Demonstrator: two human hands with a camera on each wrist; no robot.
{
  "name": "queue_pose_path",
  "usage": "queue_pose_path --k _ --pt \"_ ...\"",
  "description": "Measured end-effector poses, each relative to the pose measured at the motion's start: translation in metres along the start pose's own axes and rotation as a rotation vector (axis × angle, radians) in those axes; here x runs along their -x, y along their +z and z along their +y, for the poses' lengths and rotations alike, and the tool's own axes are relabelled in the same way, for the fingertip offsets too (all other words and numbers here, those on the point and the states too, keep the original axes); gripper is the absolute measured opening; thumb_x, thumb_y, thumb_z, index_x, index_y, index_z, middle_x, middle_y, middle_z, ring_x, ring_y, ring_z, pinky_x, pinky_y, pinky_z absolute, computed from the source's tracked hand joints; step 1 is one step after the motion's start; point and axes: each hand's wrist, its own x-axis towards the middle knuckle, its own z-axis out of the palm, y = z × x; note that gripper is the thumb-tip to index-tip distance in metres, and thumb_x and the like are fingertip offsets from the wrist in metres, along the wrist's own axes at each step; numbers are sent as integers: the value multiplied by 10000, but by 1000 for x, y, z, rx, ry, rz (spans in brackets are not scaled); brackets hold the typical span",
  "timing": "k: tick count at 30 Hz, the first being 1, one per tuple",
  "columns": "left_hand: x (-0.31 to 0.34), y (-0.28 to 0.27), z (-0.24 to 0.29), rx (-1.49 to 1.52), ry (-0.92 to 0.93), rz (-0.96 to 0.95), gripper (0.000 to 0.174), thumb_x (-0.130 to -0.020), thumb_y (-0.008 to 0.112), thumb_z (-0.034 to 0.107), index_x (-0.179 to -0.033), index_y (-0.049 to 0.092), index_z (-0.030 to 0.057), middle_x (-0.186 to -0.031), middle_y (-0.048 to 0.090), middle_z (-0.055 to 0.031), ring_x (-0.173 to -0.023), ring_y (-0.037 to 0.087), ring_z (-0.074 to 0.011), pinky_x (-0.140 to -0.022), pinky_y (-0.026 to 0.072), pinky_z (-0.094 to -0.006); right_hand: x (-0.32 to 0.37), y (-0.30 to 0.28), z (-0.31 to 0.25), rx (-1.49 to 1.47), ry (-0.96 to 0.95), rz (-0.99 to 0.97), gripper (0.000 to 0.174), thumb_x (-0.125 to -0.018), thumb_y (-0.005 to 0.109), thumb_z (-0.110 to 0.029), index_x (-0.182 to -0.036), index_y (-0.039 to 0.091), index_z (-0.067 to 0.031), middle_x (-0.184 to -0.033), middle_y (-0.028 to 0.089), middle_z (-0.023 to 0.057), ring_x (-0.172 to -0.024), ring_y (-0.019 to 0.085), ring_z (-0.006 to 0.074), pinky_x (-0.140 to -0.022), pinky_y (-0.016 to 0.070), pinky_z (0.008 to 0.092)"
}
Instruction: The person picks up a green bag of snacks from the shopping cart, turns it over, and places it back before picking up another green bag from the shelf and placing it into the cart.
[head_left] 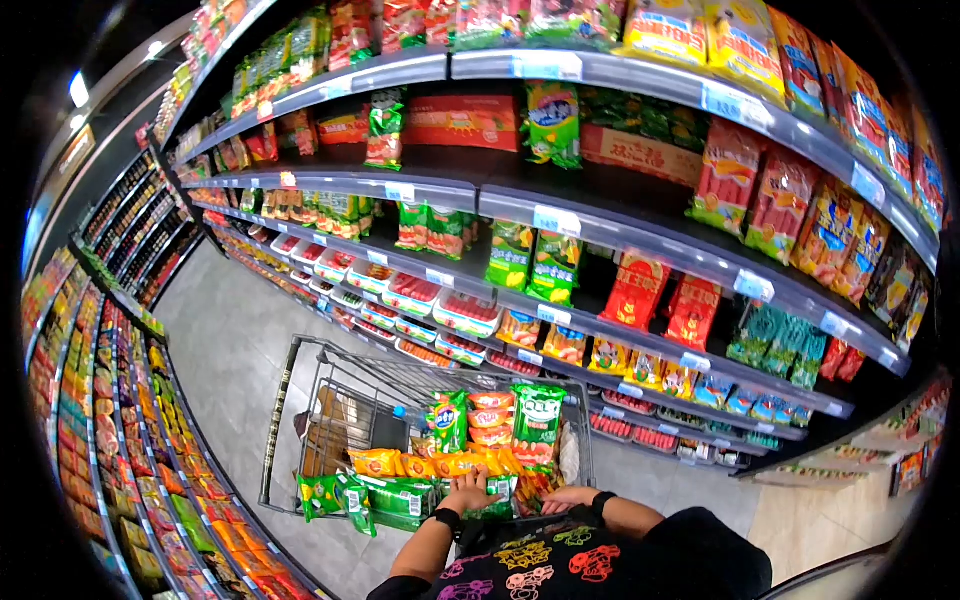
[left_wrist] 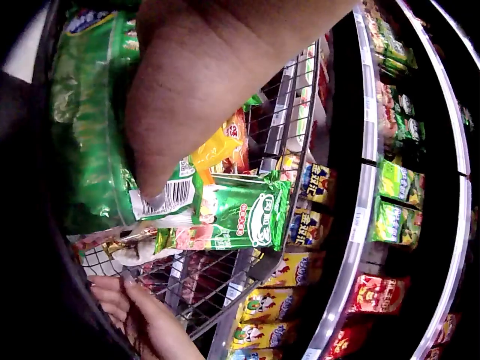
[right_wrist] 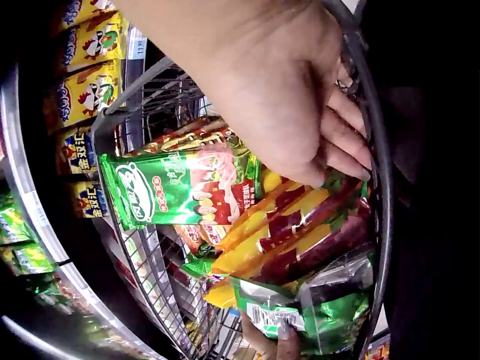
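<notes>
My left hand (head_left: 468, 495) is at the near end of a shopping cart (head_left: 290, 420), over green packets. In the left wrist view its thumb lies on the barcode of a green packet (left_wrist: 176, 195). The right wrist view shows its fingertips pinching a green packet with a barcode (right_wrist: 322, 322). My right hand (head_left: 568, 499) hovers beside yellow and dark-red packets (right_wrist: 300, 225) just inside the cart's black rim (right_wrist: 384, 187). Its fingers are loosely bent with nothing visible in them. A large green and white bag (head_left: 540, 425) stands upright in the cart.
Orange packets (head_left: 380, 462) and stacked red-and-white packs (head_left: 491, 420) fill the near part of the cart. A long shelf (head_left: 620, 250) of sausage packs runs along the far side. Another shelf of snacks (head_left: 110, 430) stands at the left, with grey floor (head_left: 210, 320) between.
</notes>
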Motion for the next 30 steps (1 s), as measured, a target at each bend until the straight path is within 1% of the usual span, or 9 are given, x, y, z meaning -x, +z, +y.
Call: queue_pose_path --k 8,14,15,18,19,22,24,26,30 --pt "-3 -14 1 -51 40 -64 995 -767 463 682 -1446 -7 127 -1492 42 -189 -1349 116 -417 -1074 148 -516 -32 -21 24 -152 -8 41 498 -926 444 -385 -1079 559 75 -1024 636 170 -921 624 237 -796 507 307" --pt "3 -55 -5 10 174 -248 988 -748 514 651 -1434 85 85 -1472 121 -212 -1316 246 -390 -1055 261 -444 -22 -26 -53 -43 66 196 440 -866 539 -376 -958 601 50 -838 660 147 -715 653 230 -639 545 346" --pt "-3 -60 -9 -37 201 -171 845 -799 485 599 -1403 235 64 -1434 255 -193 -1263 353 -363 -1027 313 -392 -22 -31 -71 20 56 236 474 -870 522 -412 -980 594 43 -813 662 139 -711 658 229 -654 548 353" --pt "-53 -81 -53 190 597 -169 653 -854 453 514 -1312 416 50 -1332 435 -162 -1205 434 -321 -1011 331 -368 -16 -45 -130 -3 -61 278 507 -855 542 -469 -988 597 17 -801 666 130 -736 661 198 -659 544 327" --pt "-27 -102 -54 542 412 15 502 -880 455 407 -1207 523 33 -1215 548 -142 -1147 488 -278 -971 367 -351 -14 -46 -151 15 -121 302 484 -866 535 -447 -992 596 16 -836 665 136 -749 660 201 -675 541 318" --pt "-69 -110 -107 833 359 269 456 -878 481 356 -1187 533 25 -1190 564 -141 -1107 521 -275 -943 391 -354 1 -31 -228 -125 -197 411 360 -898 523 -322 -1027 585 8 -899 655 138 -751 650 180 -691 532 296" --pt "-93 -105 -138 1211 202 379 419 -869 527 332 -1143 549 16 -935 621 -116 -775 599 -207 -663 484 -328 -50 -51 -226 -251 -315 322 354 -899 528 -294 -1065 564 16 -882 645 129 -760 641 176 -714 527 294" --pt "-98 -115 -158 1443 -84 182 393 -904 503 305 -1165 496 11 -1038 588 -83 -892 588 -209 -716 475 -322 -64 -46 -251 -269 -317 290 386 -885 554 -276 -1168 511 -18 -908 625 112 -819 620 163 -749 514 289" --pt "-102 -96 -193 1781 -18 -73 474 -867 529 398 -1111 496 -7 -942 590 -94 -757 586 -195 -640 466 -311 -232 -100 -177 -615 -268 11 362 -866 580 -288 -1161 508 -91 -895 625 53 -770 608 141 -699 501 253"
